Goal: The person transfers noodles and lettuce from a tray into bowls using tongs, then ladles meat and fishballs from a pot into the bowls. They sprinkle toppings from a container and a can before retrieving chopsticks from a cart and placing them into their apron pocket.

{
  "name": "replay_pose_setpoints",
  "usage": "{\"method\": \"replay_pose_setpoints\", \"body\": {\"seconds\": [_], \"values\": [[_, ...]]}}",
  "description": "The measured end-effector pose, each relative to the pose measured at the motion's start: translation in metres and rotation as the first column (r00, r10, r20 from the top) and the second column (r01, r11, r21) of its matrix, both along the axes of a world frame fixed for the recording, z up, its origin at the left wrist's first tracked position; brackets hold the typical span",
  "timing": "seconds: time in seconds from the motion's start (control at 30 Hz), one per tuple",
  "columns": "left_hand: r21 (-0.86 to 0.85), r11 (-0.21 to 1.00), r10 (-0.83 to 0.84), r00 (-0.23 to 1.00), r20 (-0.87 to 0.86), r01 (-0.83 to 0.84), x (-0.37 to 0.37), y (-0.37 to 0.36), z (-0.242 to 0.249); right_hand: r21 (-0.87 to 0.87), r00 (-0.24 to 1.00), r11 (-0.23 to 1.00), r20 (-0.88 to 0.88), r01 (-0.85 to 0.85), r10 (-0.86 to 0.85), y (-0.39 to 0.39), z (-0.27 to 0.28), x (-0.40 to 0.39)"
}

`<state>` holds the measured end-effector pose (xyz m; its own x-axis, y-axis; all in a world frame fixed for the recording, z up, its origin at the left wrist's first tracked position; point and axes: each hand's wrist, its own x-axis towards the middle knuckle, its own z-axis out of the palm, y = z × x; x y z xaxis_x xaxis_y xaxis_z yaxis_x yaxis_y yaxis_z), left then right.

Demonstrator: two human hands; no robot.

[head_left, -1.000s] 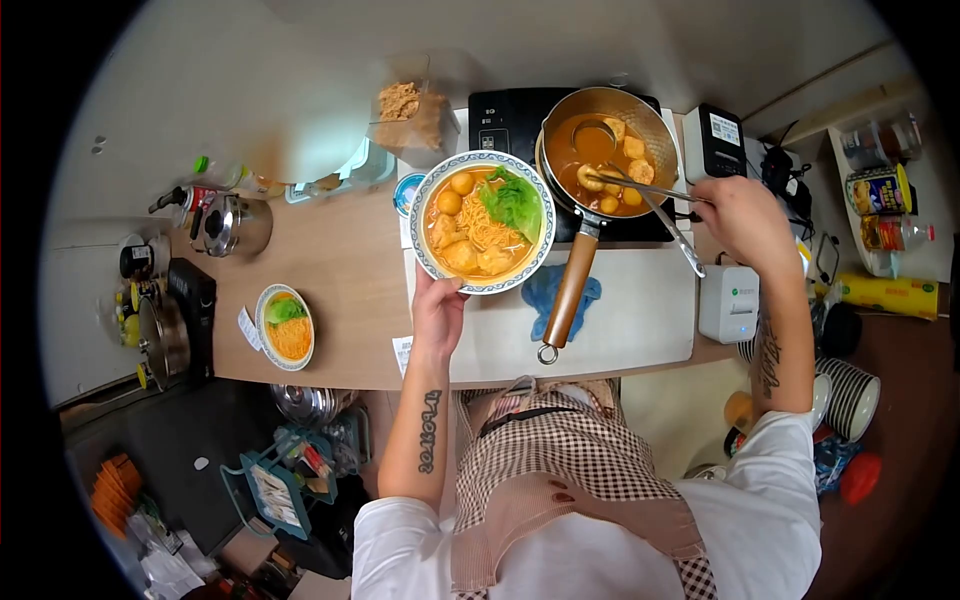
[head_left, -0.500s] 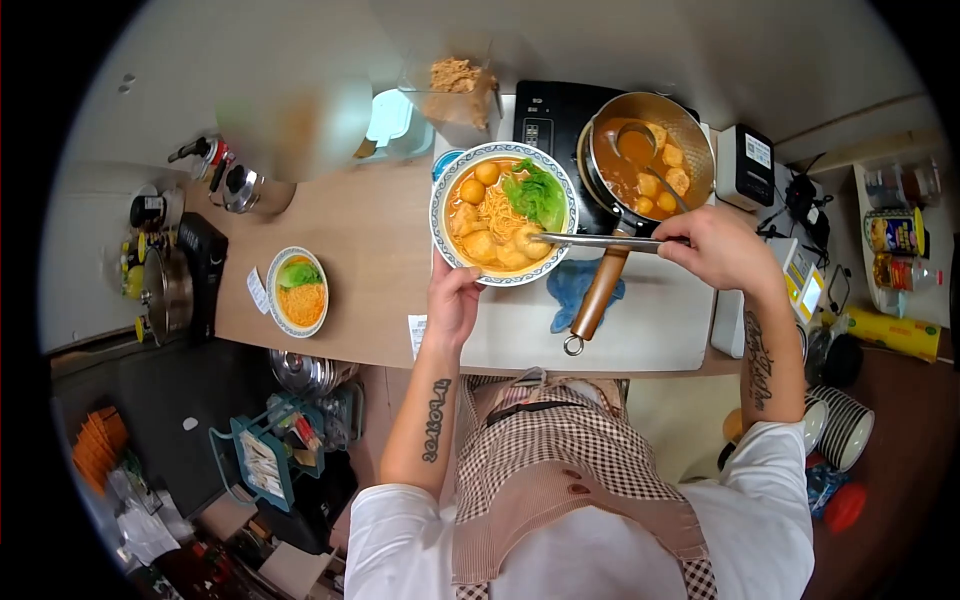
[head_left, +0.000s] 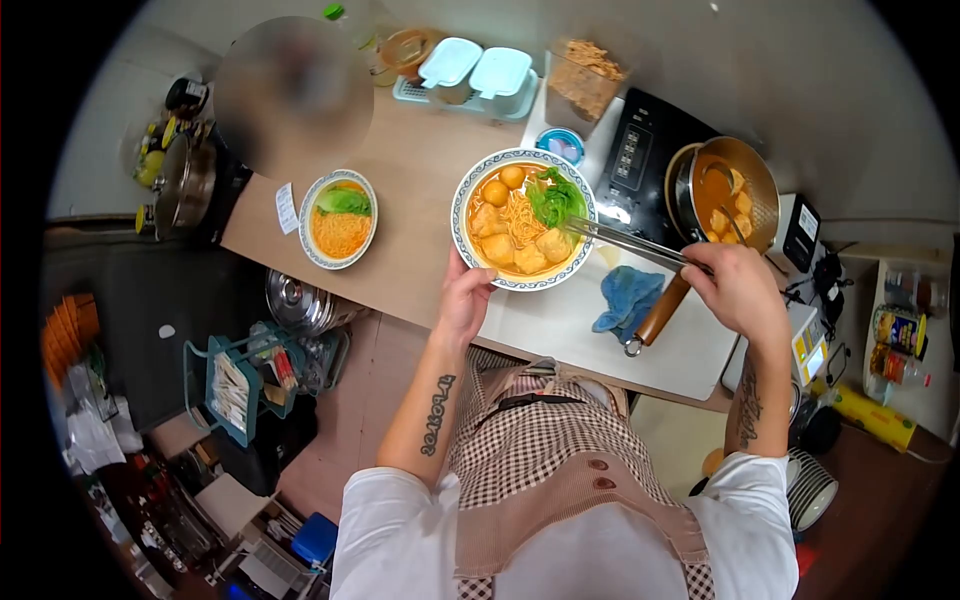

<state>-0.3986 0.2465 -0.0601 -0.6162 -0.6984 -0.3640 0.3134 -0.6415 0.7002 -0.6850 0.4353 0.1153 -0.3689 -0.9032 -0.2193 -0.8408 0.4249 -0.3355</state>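
Observation:
My left hand (head_left: 466, 300) grips the near-left rim of a patterned bowl (head_left: 462, 235), its thumb over the edge. Inside lie noodles (head_left: 520, 218), round balls, pale chunks and green leaves (head_left: 556, 198) in orange broth. My right hand (head_left: 738, 285) is closed on long metal tongs (head_left: 640, 244), whose tips touch the leaves at the bowl's right side. Behind that hand, a pan (head_left: 765, 195) of orange sauce and chunks sits on the black cooker (head_left: 640, 140), with a ladle in it. A second bowl (head_left: 340, 262) of noodles and leaves stands on the counter to the left.
A blue cloth (head_left: 628, 300) lies beside the pan's wooden handle (head_left: 664, 308). Behind the held bowl are lidded containers (head_left: 500, 72), a clear bin (head_left: 588, 85) of brown food and a round blue-rimmed tub (head_left: 560, 145). A paper slip (head_left: 286, 208) lies by the second bowl.
The view has turned and shifted left. The tong tips have moved from a pale chunk to the green leaves. My left hand still holds the bowl.

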Motion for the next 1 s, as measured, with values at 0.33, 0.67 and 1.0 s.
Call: {"method": "replay_pose_setpoints", "body": {"seconds": [0.33,0.67,1.0], "values": [[0.052,0.992,0.118,0.993,-0.014,-0.118,0.059,-0.031,-0.033,-0.086,1.000,0.996,0.010,0.030,-0.029,-0.050,-0.023,0.062],[0.127,0.972,0.191,0.980,0.050,-0.196,0.073,-0.079,-0.080,0.076,0.984,0.994,0.159,0.074,-0.085,-0.036,-0.029,0.111],[0.172,0.924,0.341,0.940,0.030,-0.340,0.116,-0.089,-0.083,0.027,0.961,0.999,0.270,0.048,-0.053,-0.038,-0.077,0.159]]}}
